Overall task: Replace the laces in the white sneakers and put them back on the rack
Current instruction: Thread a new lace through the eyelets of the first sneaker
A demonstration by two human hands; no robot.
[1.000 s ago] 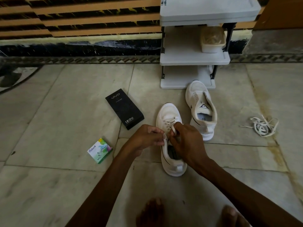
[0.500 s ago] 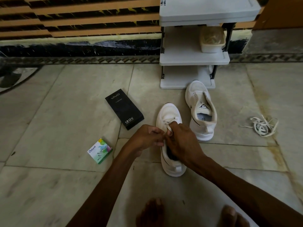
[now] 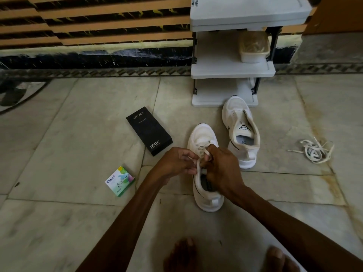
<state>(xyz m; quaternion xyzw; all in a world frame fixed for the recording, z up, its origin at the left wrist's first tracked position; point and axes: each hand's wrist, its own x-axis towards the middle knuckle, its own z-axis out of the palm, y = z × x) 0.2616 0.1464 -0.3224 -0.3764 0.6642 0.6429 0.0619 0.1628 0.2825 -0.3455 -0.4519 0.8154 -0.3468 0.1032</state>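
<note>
Marble floor [image 3: 68, 134] runs back to a striped wall, with a small green-and-white box [image 3: 120, 181] and a black phone box [image 3: 149, 130] lying on it at the left. Beside them the left hand [image 3: 177, 161] pinches the eyelet edge of the near sneaker [image 3: 204, 201], which stands on the floor, toe away. The right hand [image 3: 222, 169] pinches the white lace [image 3: 203, 144] over the tongue; the eyelet being fed is hidden, probably a middle one. Beyond, the second sneaker [image 3: 240, 134] lies unlaced at the foot of the rack [image 3: 231, 69], and a loose tangle of laces [image 3: 314, 151] sits farthest right. With knuckles covering the work, the lace could twist or skip an eyelet, and a hard pull could leave uneven ends.
</note>
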